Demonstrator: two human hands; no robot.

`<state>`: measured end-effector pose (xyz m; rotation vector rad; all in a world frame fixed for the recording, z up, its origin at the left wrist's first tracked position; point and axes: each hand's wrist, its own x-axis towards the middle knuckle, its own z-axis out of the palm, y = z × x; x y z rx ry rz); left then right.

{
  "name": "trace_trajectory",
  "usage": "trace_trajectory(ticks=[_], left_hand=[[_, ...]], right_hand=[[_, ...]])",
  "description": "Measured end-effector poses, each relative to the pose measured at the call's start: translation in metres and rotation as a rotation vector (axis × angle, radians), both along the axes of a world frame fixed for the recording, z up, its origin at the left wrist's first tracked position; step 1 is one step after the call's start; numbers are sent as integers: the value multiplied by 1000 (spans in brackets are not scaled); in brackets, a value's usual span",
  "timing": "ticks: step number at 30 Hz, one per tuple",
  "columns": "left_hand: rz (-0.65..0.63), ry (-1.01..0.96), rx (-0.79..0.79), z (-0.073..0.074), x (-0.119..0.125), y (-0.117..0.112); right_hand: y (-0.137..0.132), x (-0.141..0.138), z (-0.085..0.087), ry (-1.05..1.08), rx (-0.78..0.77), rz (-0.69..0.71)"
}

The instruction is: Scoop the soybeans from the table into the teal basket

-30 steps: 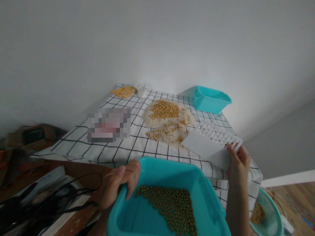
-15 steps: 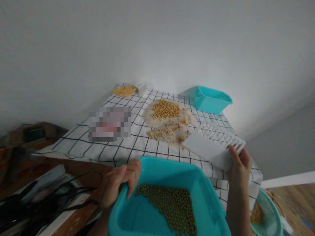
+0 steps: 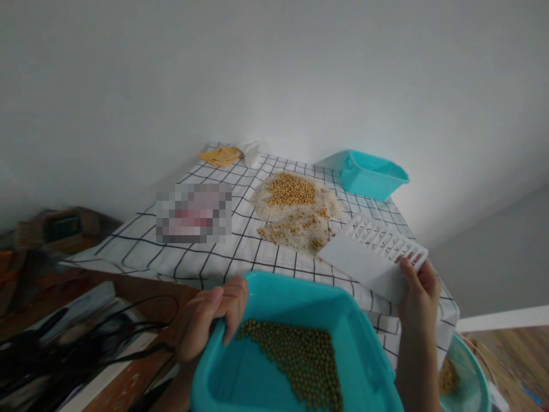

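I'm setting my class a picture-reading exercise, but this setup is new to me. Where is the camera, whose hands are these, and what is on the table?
There is no machine here, just a person's two bare hands. Every picture comes from one camera worn on that person's head, looking forward and down. The left hand grips the rim of a teal tub holding dark round beans. The right hand holds a white slotted board. On the checked tablecloth lie golden beans among pale grains, with a second tub at the back right. The pixelated patch hides something I cannot identify.
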<state>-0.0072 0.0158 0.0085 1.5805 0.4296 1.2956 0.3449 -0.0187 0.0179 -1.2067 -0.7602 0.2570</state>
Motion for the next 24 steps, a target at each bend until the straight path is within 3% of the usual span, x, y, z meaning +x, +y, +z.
trace_trajectory(ticks=[15, 24], left_hand=[[49, -60, 8, 5, 8, 0], [40, -48, 65, 5, 6, -1]], right_hand=[[0, 4, -3, 19, -35, 5], [-3, 2, 1, -26, -46, 104]])
